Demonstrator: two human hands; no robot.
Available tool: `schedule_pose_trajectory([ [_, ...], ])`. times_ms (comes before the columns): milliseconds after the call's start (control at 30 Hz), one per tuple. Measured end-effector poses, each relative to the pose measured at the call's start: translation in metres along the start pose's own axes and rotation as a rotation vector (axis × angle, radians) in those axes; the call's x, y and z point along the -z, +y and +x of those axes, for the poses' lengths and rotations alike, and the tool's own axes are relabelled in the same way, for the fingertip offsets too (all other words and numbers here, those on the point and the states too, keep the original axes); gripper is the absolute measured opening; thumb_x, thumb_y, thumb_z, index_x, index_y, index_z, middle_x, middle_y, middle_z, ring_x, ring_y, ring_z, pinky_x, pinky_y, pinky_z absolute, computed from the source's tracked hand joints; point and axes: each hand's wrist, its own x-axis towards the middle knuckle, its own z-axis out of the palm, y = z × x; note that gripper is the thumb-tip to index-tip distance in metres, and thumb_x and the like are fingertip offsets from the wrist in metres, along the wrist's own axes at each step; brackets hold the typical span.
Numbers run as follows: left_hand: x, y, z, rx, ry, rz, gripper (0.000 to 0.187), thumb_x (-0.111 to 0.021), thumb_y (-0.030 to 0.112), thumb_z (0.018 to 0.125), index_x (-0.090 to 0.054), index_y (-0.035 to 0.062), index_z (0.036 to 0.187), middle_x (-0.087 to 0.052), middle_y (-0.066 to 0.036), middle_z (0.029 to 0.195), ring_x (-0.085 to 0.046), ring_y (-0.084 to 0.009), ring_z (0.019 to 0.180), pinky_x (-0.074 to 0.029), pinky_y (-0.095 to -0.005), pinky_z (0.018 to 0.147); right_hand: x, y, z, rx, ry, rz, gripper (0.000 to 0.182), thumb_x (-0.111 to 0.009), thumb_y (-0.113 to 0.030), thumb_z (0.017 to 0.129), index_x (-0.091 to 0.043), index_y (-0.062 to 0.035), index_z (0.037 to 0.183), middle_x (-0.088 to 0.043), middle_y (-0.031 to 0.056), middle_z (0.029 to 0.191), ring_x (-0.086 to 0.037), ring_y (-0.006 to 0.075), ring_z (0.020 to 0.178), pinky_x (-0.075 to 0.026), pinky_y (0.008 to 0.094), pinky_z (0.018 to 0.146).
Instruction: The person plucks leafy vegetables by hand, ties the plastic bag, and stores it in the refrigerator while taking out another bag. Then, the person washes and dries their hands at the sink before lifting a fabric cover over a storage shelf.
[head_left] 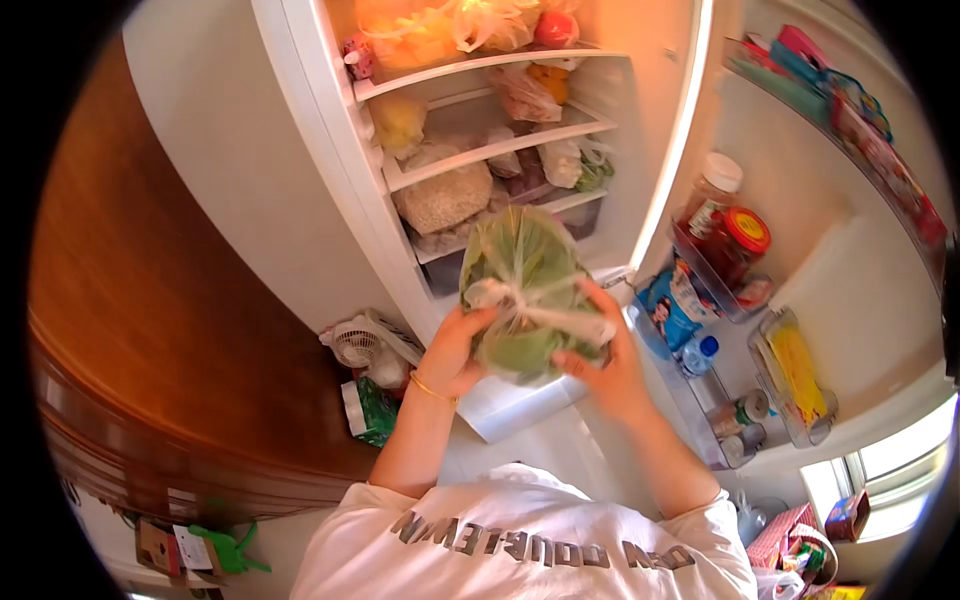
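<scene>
Between my two hands is a clear plastic bag of green leafy vegetables (pixel 525 255), its top tied in a knot that faces me. My left hand (pixel 458 345) grips the bag's near left side, fingers partly hidden behind it; a yellow bangle is on that wrist. On the right side, my right hand (pixel 600 350) has its thumb and fingers round the bag. The bag is held up in front of the open fridge (pixel 500 160), apart from the shelves. Slight blur softens the bag and fingers.
Bagged food fills the fridge shelves, including a bag of pale grains (pixel 445 197). The open door (pixel 820 230) on the right carries jars, among them a red-lidded jar (pixel 740 240), and a water bottle (pixel 697 355). A small white fan (pixel 355 345) and green box (pixel 372 412) stand left.
</scene>
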Motion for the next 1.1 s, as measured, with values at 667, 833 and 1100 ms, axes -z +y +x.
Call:
schedule_pose_trajectory([
  [667, -0.011, 0.107, 0.175, -0.588, 0.231, 0.219, 0.084, -0.056, 0.005, 0.088, -0.003, 0.0081, 0.153, -0.045, -0.014, 0.134, -0.048, -0.0242, 0.119, -0.042, -0.0415, 0.097, 0.001, 0.082, 0.277, 0.095, 0.158, -0.156, 0.062, -0.069, -0.040, 0.085, -0.052, 0.0027, 0.127, -0.055, 0.0221, 0.122, -0.048, 0.0320, 0.123, -0.037, 0.0391, 0.102],
  [833, -0.001, 0.113, 0.202, -0.600, 0.273, 0.355, 0.087, -0.056, -0.001, 0.082, -0.006, 0.0086, 0.153, -0.043, -0.015, 0.134, -0.050, -0.0244, 0.115, -0.042, -0.0388, 0.097, 0.007, 0.087, 0.304, 0.204, 0.204, -0.245, 0.060, -0.068, -0.040, 0.085, -0.053, 0.0050, 0.122, -0.055, 0.0233, 0.122, -0.049, 0.0344, 0.120, -0.038, 0.0409, 0.101],
  [1100, 0.046, 0.135, 0.277, -0.885, 0.767, 1.218, 0.072, -0.064, 0.002, 0.079, -0.030, 0.0032, 0.143, -0.039, -0.021, 0.137, -0.050, -0.0306, 0.115, -0.041, -0.0390, 0.099, -0.001, 0.121, 0.368, 0.252, 0.211, -0.314, 0.063, -0.066, -0.039, 0.087, -0.045, 0.0058, 0.127, -0.053, 0.0265, 0.124, -0.050, 0.0385, 0.118, -0.039, 0.0438, 0.099],
])
